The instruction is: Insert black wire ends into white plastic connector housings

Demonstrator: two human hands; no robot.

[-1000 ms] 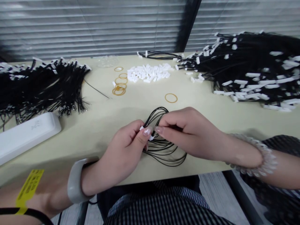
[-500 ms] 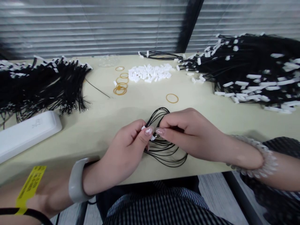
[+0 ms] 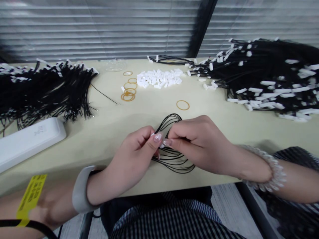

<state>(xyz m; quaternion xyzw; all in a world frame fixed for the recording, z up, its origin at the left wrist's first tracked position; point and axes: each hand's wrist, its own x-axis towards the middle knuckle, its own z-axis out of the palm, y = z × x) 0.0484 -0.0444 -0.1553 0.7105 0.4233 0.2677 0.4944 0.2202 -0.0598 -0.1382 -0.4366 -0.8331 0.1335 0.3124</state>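
Between thumb and fingers, my left hand point(image 3: 136, 157) pinches a small white connector point(image 3: 161, 145), mostly covered by the fingertips. Thin black wires point(image 3: 174, 166) loop out from it over the table, behind and below both hands. My right hand point(image 3: 196, 144) is closed in a pinch on a black wire right at the connector, its thumbnail nearly meeting the left thumb. The wire's tip is hidden by the fingers. A single yellow rubber band point(image 3: 183, 105) lies just beyond the right hand.
White connectors point(image 3: 159, 78) lie heaped at the back middle, beside several rubber bands point(image 3: 128, 96). Loose black wires point(image 3: 50, 89) are piled at left, behind a white oblong case point(image 3: 32, 141). A large pile of wires with white connectors point(image 3: 271, 76) covers the back right.
My right hand has shifted slightly left, its thumb tip now against the connector, closing the small gap to the left thumb. The lower wire loops have drawn in a little.
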